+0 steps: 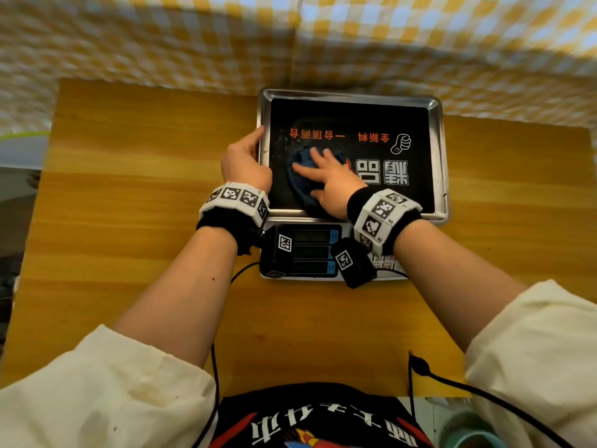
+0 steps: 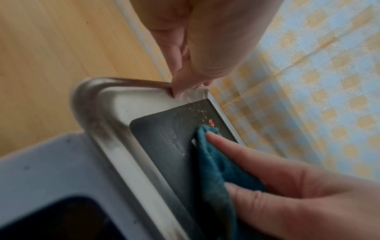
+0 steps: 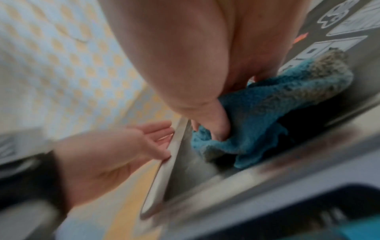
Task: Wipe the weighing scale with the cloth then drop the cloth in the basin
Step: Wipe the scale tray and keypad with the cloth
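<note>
The weighing scale stands at the back middle of the wooden table, its steel tray (image 1: 440, 156) lined with a black printed sheet and its display (image 1: 310, 250) facing me. A crumpled blue cloth (image 1: 302, 190) lies on the tray's left part. My right hand (image 1: 318, 166) lies flat on it, fingers spread and pressing down; in the right wrist view the thumb digs into the cloth (image 3: 267, 113). My left hand (image 1: 255, 140) rests against the tray's left rim (image 2: 98, 123), fingers fairly straight, fingertips (image 2: 183, 86) touching the edge. Wet streaks show on the sheet beside the cloth (image 2: 213, 167).
The wooden table (image 1: 129, 205) has bare room left, right and in front of the scale. A yellow-checked cloth (image 1: 161, 43) covers the surface behind. A pale green-rimmed round thing (image 1: 22, 147) sits off the table's left; a teal thing (image 1: 468, 428) shows at bottom right.
</note>
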